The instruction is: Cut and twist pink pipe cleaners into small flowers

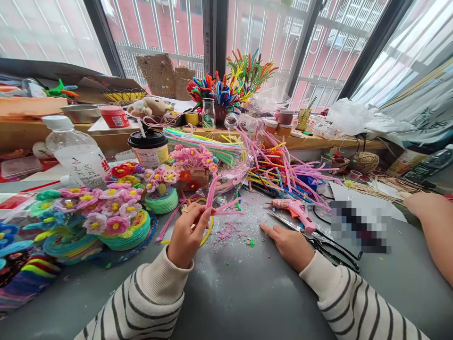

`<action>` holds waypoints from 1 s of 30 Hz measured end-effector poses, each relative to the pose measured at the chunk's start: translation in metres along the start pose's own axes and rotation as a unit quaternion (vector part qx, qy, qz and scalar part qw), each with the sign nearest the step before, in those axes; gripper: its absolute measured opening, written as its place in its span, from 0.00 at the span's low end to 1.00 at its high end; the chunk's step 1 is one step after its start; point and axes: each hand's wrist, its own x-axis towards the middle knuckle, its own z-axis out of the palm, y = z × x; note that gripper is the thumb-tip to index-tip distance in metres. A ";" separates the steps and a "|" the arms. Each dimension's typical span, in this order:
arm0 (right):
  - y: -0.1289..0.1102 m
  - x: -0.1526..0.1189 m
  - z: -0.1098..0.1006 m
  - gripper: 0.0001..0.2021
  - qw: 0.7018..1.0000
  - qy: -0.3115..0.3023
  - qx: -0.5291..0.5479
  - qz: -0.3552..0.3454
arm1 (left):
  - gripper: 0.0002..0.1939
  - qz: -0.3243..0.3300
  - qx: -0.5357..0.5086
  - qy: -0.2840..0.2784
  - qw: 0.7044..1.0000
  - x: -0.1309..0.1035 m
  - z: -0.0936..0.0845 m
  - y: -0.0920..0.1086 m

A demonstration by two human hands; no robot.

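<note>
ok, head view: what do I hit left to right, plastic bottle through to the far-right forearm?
Clear plastic bottle → black-lidded drink cup → left hand holding pink pipe cleaners → right hand → twine ball → another person's forearm.

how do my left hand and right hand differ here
Grip: the left hand pinches pink, fuzzy, slender stems; the right hand shows nothing held.
Pose: the left hand's fingers close together; the right hand's index finger extends over the grey, smooth tabletop.
Ring: the left hand wears a gold-coloured ring; the right hand shows none.
Both emerge from cream, dark-striped knit sleeves.
</note>
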 end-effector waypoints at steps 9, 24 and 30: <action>0.000 0.007 -0.006 0.22 0.996 -0.038 0.072 0.029 | 0.11 0.004 0.010 -0.005 1.000 0.000 0.000 -0.002; 0.004 0.009 -0.009 0.22 0.988 -0.050 0.144 0.007 | 0.11 -0.004 0.002 -0.010 1.000 0.000 0.001 -0.003; 0.013 0.022 -0.006 0.14 0.977 0.047 0.209 -0.005 | 0.11 -0.001 -0.001 -0.006 1.000 -0.001 0.000 -0.003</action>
